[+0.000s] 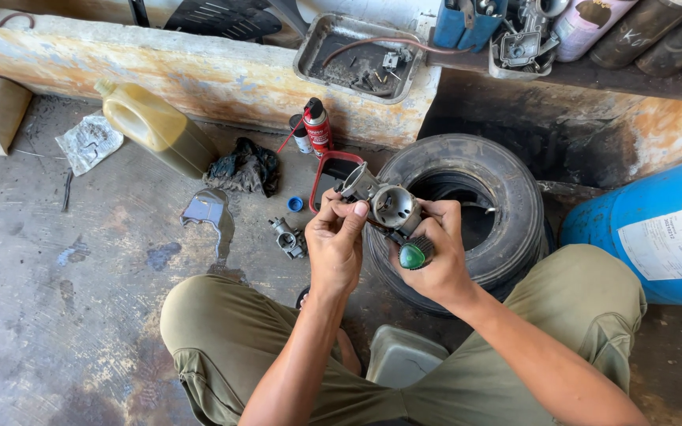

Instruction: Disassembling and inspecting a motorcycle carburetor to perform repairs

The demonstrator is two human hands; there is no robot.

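Between our knees, just over the near rim of the worn black rubber tyre, our two hands meet on a small grey cast-metal carburettor body. The left hand is closed around its left side, thumb pressed on top, fingers curled beneath. The right hand is wrapped shut round a screwdriver with a ribbed black grip and a green end cap, whose shaft runs up and left toward the underside of the body; the tip is hidden, so we cannot tell whether it is seated. The body's long axis runs from upper left to lower right, its round open bore facing us, and both hands are on it, the left carrying it. On the stained concrete floor just left of the left hand lies a second, smaller grey metal part, near a blue cap. Farther out stand a red spray can, a crumpled black rag, a yellowish plastic jug and, at right, a blue plastic drum.
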